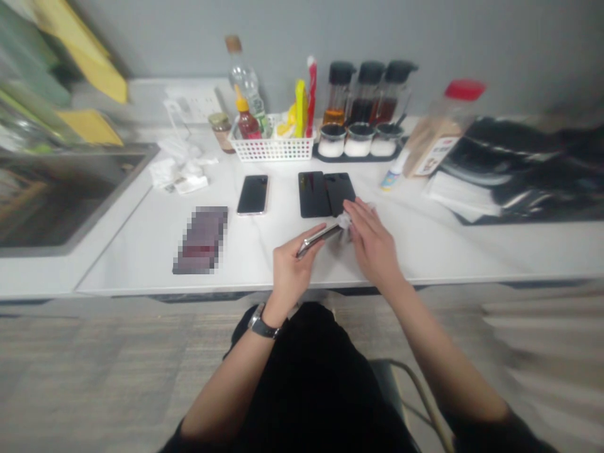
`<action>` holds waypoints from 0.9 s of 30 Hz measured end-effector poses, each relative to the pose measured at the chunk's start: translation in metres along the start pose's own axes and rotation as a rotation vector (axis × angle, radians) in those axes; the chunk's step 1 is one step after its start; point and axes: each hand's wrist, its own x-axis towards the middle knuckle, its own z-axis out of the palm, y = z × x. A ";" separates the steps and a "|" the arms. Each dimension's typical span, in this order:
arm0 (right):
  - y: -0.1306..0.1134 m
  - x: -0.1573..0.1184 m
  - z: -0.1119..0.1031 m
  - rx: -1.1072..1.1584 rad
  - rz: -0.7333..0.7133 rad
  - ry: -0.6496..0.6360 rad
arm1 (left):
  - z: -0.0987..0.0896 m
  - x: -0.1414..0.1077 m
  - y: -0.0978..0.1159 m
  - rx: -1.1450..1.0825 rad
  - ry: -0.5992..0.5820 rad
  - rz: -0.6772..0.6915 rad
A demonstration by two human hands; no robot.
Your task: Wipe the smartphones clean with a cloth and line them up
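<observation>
The left hand [293, 264] grasps a slim, flat, silver-edged phone-like device [317, 239] between thumb and fingers; the right hand [372, 242] holds a crumpled whitish wad [344, 220] at its far end. The step, judged to be wiping, is best done with steady support along the edges and light, even strokes. The device sits at the tilt, its raised end away from the left palm, on the near side of the white perforated plastic basket [274, 150]. Two flat black rectangular phones [314, 196] lie nearer that basket.

Head-worn view — forward, down, hands [372, 244] close below
</observation>
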 end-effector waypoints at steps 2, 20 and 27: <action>-0.013 -0.001 0.003 0.023 -0.027 0.015 | 0.000 0.000 0.001 0.016 -0.015 0.021; -0.054 0.001 0.014 0.052 -0.161 0.016 | -0.003 -0.002 -0.003 0.088 0.035 0.005; -0.010 0.005 0.004 -0.008 -0.079 0.060 | -0.002 -0.003 -0.001 0.013 0.067 0.009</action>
